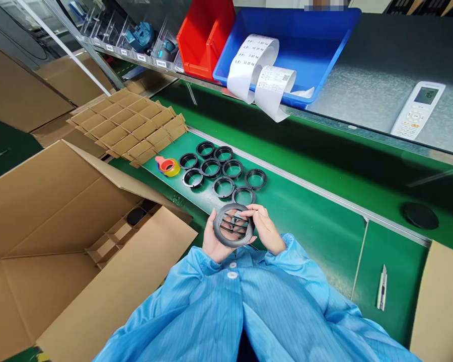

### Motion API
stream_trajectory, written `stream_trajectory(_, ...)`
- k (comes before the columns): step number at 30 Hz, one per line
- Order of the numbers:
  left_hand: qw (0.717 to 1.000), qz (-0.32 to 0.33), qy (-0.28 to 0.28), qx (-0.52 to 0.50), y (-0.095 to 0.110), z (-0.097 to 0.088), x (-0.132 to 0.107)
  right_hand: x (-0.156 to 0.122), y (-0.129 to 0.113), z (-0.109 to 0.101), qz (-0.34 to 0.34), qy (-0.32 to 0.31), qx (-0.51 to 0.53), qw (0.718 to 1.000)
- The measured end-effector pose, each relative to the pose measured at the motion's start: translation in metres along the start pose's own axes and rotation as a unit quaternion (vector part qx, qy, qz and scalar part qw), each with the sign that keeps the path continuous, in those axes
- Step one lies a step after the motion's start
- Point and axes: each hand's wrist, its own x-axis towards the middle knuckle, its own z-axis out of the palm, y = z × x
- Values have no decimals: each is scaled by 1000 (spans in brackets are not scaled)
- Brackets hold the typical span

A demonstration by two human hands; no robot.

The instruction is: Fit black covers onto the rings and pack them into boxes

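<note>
A round black air vent [219, 232] with slats across its opening is held in front of my chest. My left hand [213, 243] grips it from the left and below, fingers partly showing through the gaps. On the other side my right hand [266, 229] closes on the rim, with fingertips touching the slats. Just beyond the vent, several black rings [223, 187] lie grouped on the green table [305, 226]. A tape roll [169, 167] in yellow and red sits left of them.
An open carton [53, 201] with cardboard dividers stands at left; a divider grid [128, 123] lies behind it. The shelf holds a red bin [206, 37], a blue tray [324, 60] with label strips and a remote control [419, 110]. A utility knife [382, 287] and black disc [420, 215] lie right.
</note>
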Motion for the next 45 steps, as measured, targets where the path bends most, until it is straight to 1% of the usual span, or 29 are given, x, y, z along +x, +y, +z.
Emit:
stream_trajectory(4, 1000, 11, 28, -8, -1, 3, 1, 2, 1, 4, 6, 0, 2, 1000)
stream_trajectory(8, 998, 20, 50, -21, 0, 0, 2, 3, 4, 10, 21, 5, 8, 1000)
stream_trajectory(15, 998, 10, 40, -39, 4, -9, 5, 3, 6, 13, 29, 7, 11, 999)
stream_trajectory(20, 998, 23, 46, -39, 3, -5, 5, 3, 5, 14, 30, 6, 9, 999)
stream_trajectory(24, 996, 52, 69, -39, 1, -1, 3, 2, 0, 14, 35, -4, 16, 999)
stream_trajectory(27, 994, 65, 73, -45, 0, 0, 4, 3, -4, 13, 35, -7, 15, 999)
stream_trajectory(34, 995, 54, 75, -40, -3, -2, 9, 3, 0, 8, 26, 2, 14, 1000)
stream_trajectory(37, 995, 45, 85, -37, -5, -1, 11, 2, 4, 7, 23, 4, 20, 1000)
stream_trajectory(45, 993, 47, 106, -23, -9, 2, 14, 0, 8, 4, 35, 11, 16, 999)
